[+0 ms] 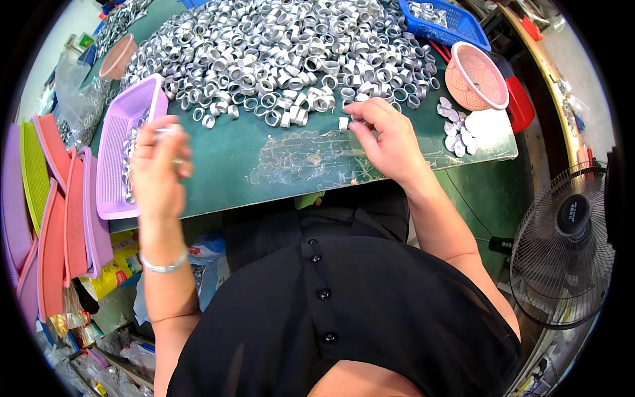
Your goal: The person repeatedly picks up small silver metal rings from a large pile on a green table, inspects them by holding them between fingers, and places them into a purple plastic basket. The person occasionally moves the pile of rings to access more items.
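A large heap of short silver metal rings (284, 46) covers the far part of the green table (231, 165). At the heap's near edge, my right hand (390, 139) pinches one metal ring (343, 124) between thumb and fingertips. My left hand (159, 165), smeared by motion, is over the right side of a purple plastic basket (119, 214). Its fingers are curled, and a pale patch shows at them, too blurred to name. Several silver rings (129, 165) lie inside that basket, partly hidden by the hand.
Round metal pieces (456, 129) lie at the table's right corner, beside a pink basket (483, 76). A blue basket (446, 30) stands behind. Stacked coloured baskets (56, 218) are at left, a small pink bowl (119, 56) at far left, and a fan (562, 245) at right.
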### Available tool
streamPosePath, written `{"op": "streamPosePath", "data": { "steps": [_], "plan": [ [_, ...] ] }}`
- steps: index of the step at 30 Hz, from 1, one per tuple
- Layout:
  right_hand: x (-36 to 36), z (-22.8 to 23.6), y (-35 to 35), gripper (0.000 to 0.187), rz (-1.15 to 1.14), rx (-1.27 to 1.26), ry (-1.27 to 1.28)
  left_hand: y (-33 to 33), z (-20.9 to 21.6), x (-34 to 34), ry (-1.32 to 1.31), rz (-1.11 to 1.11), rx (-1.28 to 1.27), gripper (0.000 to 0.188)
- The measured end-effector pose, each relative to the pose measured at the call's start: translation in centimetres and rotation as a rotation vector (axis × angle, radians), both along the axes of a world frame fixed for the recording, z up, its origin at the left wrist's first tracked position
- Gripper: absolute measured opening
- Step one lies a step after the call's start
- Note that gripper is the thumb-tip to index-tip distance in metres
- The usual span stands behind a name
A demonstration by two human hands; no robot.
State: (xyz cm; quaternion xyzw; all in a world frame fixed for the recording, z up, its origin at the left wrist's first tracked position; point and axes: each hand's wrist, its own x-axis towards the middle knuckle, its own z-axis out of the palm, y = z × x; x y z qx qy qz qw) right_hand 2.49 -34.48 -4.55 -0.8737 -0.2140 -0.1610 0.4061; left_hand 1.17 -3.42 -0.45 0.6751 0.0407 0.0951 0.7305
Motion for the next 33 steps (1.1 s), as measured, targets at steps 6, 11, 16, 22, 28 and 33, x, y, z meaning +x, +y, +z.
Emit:
{"op": "streamPosePath", "data": {
  "steps": [6,11,16,22,28,33],
  "plan": [
    [0.5,-0.1,0.1,0.025,0.005,-0.472,-0.242,8.7,0.3,3.2,-0.216,0.427,1.264,0.029],
    [0.8,-0.1,0.4,0.022,0.053,-0.628,-0.293,1.6,-0.3,3.1,-0.507,0.13,1.455,0.031],
    [1.2,0.0,-0.1,0.017,0.07,-0.635,-0.246,-7.8,-1.7,2.9,-0.722,-0.397,1.404,0.036],
    [0.8,-0.7,-0.3,0.014,0.125,0.151,0.13,-11.0,-2.8,4.7,-0.625,-0.471,1.649,0.019],
    [0.2,-1.1,0.2,0.002,0.256,0.863,0.619,-10.2,-3.3,4.5,-0.533,-0.475,1.05,0.014],
    [-0.4,-1.8,2.0,0.016,0.351,0.998,0.457,-10.1,-4.0,2.5,0.013,-0.542,-0.017,0.011]
  ]
}}
